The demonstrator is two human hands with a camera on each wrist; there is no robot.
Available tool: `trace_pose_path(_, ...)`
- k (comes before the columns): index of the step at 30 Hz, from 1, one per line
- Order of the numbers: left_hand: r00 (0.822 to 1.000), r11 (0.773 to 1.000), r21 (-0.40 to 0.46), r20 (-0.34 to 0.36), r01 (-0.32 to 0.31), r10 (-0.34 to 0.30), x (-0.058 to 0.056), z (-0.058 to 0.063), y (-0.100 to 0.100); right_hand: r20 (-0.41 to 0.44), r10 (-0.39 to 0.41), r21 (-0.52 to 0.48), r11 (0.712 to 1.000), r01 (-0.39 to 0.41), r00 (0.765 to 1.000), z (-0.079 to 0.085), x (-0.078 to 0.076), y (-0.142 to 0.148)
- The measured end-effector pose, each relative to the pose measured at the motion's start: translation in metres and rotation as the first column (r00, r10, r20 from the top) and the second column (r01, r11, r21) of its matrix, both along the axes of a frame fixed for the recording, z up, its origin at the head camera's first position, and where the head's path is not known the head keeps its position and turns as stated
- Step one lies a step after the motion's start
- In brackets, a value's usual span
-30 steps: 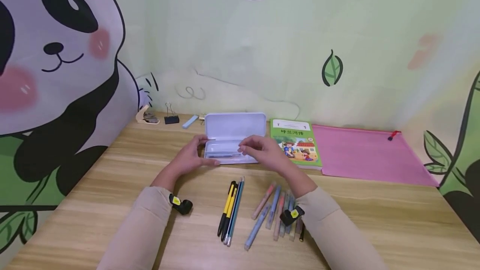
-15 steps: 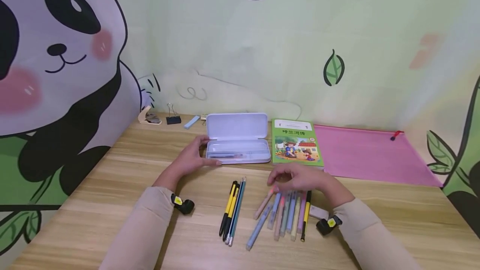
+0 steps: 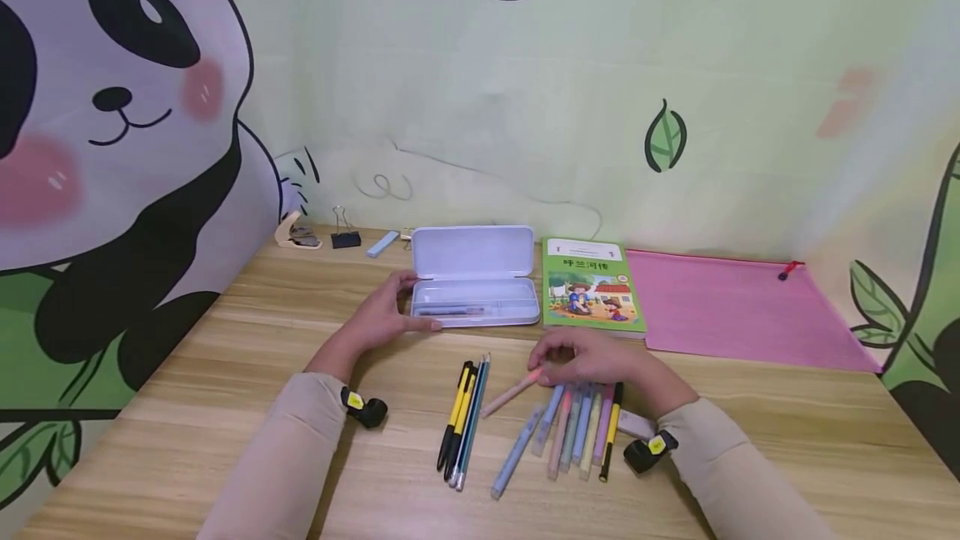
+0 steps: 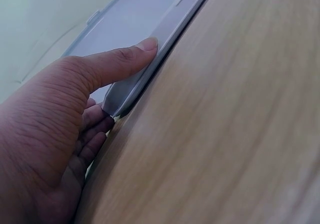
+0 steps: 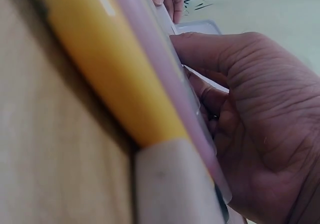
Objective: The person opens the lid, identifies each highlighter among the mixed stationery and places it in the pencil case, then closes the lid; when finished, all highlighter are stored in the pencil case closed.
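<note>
Head view: The open pencil case sits near the back edge of the surface, its lid raised. Slim pens lie in the front compartment; their number cannot be told. The left hand is clamped on the left end of the case. The right hand pinches a pink marker by its upper end; the marker slants down to the left, and whether its lower end touches the surface cannot be told. Farther from the back edge lie a row of markers, a black-and-yellow pen at the row's right side and, beyond that, a white eraser, partly covered. A blue marker lies left of the row; farther left, two yellow pens lie beside pencils. At the surface's back left corner stands a beige stapler-like item, then a binder clip and a blue strip. Right of the case lie a green book and a pink pouch

Left wrist view: Better seen here, the left thumb presses the front wall of the case, and the other fingers bend round its end

Right wrist view: The black-and-yellow pen, a purple marker and the eraser fill the foreground. The right thumb and fingers are brought together beyond them; the pinched marker, plain in the head view, is hidden here
</note>
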State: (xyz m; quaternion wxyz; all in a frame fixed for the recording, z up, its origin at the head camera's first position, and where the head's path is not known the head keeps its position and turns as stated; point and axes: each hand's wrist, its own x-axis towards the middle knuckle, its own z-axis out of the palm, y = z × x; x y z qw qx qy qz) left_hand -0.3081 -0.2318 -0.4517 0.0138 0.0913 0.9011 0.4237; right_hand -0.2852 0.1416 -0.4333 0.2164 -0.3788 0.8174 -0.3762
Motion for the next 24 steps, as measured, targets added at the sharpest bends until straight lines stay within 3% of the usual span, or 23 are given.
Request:
trace_pose_path(8, 1.000, 1.000, 0.002, -0.009, 0.003, -0.003, -0.0010, -0.0013, 0.0004, 0.009, -0.029, -0.009, 1.000, 0.030, 1.000, -0.0034, -0.0010, 0.0020)
trace_pose_path(24, 1.000, 1.000, 0.011, -0.020, 0.010, -0.010, -0.0010, -0.0024, 0.0006, 0.021, -0.182, -0.054, 0.982, 0.183, 0.983, -0.0070, -0.0042, 0.0040)
